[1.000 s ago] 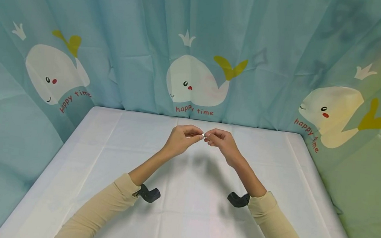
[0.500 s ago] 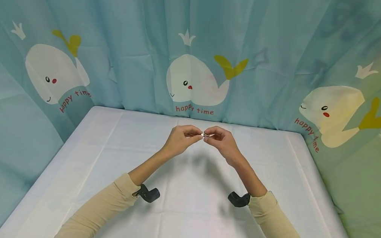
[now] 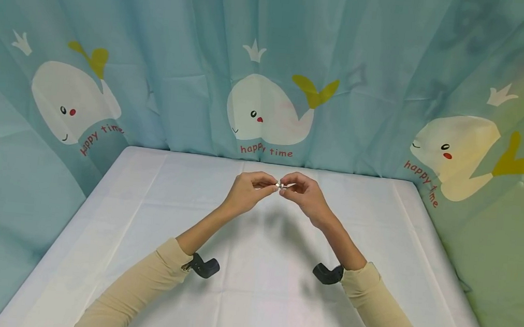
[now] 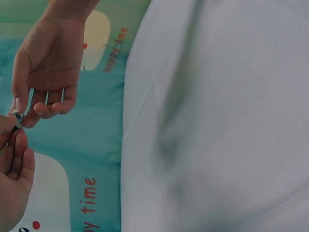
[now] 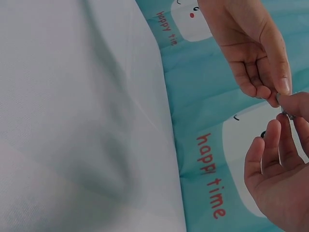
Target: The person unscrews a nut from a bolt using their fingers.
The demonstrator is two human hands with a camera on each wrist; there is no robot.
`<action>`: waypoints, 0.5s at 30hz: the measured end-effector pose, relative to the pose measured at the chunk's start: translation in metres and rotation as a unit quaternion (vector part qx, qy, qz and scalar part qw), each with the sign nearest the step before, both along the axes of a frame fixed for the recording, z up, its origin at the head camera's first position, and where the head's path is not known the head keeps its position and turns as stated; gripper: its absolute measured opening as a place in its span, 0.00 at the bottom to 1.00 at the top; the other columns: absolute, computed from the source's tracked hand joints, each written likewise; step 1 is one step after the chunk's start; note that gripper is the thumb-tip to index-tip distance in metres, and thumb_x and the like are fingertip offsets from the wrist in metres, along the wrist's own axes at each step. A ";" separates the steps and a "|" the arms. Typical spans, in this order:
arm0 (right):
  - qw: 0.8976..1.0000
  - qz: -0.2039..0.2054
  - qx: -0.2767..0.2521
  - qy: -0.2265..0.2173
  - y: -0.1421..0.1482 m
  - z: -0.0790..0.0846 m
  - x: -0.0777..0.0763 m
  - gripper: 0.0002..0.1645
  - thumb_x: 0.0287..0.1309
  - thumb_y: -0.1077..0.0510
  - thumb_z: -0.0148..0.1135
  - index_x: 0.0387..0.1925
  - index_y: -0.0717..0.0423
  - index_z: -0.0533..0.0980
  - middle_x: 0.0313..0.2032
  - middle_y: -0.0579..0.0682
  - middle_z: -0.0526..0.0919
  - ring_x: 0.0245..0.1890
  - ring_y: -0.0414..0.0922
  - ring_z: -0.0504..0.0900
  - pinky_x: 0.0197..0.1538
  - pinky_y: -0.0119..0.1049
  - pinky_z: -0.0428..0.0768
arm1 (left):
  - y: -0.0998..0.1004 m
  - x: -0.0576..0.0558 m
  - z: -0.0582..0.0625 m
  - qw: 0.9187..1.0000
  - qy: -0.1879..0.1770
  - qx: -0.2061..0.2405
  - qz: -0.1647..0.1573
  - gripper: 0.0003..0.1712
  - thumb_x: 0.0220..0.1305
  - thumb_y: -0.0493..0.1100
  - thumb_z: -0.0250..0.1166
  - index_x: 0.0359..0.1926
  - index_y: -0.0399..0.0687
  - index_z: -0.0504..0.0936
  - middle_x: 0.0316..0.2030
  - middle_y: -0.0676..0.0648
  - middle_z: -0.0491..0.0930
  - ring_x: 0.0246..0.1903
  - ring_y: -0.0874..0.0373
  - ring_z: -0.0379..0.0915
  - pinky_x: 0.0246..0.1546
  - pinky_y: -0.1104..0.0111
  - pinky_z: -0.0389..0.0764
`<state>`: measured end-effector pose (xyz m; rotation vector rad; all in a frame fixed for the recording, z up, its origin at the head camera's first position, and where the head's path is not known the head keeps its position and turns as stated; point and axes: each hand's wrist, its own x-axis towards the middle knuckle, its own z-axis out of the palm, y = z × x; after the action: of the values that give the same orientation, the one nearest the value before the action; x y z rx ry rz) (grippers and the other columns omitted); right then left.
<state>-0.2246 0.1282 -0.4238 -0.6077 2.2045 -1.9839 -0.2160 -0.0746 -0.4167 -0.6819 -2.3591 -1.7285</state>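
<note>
A small silvery metal piece (image 3: 281, 186), like a short rod with a wider collar, bridges my two hands above the far part of the table. Its exact kind is too small to tell. My left hand (image 3: 246, 191) pinches its left end between thumb and fingertips. On the other end, the thumb and index finger of my right hand (image 3: 308, 197) close around it. Both wrist views show the metal piece (image 4: 18, 117) (image 5: 287, 112) mostly covered by fingertips. In the left wrist view the other fingers of the right hand (image 4: 50, 67) are loosely bent.
A white-covered table (image 3: 253, 266) lies beneath the hands. Behind and beside it hangs a blue-green curtain (image 3: 183, 104) with whale prints, close to the table's far edge. Dark camera mounts (image 3: 206, 266) stick out from both wrists.
My right fingers have spread and shifted up slightly around the metal piece, so more of it shows between the hands. My left hand has stayed nearly still.
</note>
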 end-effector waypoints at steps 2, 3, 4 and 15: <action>1.000 -0.004 0.002 -0.007 0.000 0.000 0.000 0.19 0.62 0.67 0.65 0.54 0.70 0.75 0.45 0.54 0.79 0.37 0.44 0.80 0.44 0.35 0.81 | 0.000 0.000 0.000 1.000 -0.003 -0.001 0.000 0.08 0.64 0.37 0.70 0.42 0.37 0.88 0.38 0.43 0.86 0.36 0.52 0.84 0.39 0.64 0.84; 1.000 -0.006 0.005 -0.013 0.000 0.000 0.000 0.20 0.62 0.67 0.65 0.55 0.69 0.74 0.45 0.54 0.79 0.37 0.44 0.80 0.45 0.37 0.81 | 0.000 0.000 0.000 1.000 -0.004 -0.002 0.001 0.07 0.64 0.37 0.70 0.41 0.37 0.88 0.37 0.43 0.87 0.36 0.53 0.84 0.39 0.65 0.84; 1.000 -0.009 0.008 -0.020 0.000 0.000 0.000 0.21 0.64 0.65 0.64 0.56 0.70 0.73 0.45 0.53 0.79 0.38 0.45 0.80 0.47 0.39 0.82 | 0.000 0.000 0.000 1.000 -0.005 -0.003 0.001 0.07 0.64 0.37 0.70 0.41 0.37 0.88 0.37 0.44 0.87 0.36 0.53 0.84 0.39 0.65 0.84; 0.996 -0.035 0.034 -0.076 -0.001 0.001 0.000 0.20 0.69 0.53 0.59 0.45 0.69 0.81 0.35 0.51 0.85 0.38 0.54 0.79 0.51 0.44 0.80 | 0.001 0.000 0.000 1.000 0.001 0.000 -0.006 0.07 0.64 0.36 0.70 0.42 0.37 0.87 0.37 0.44 0.87 0.38 0.53 0.84 0.40 0.65 0.84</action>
<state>-0.2249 0.1276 -0.4226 -0.3632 2.2187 -1.9089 -0.2161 -0.0740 -0.4169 -0.7002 -2.3583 -1.7317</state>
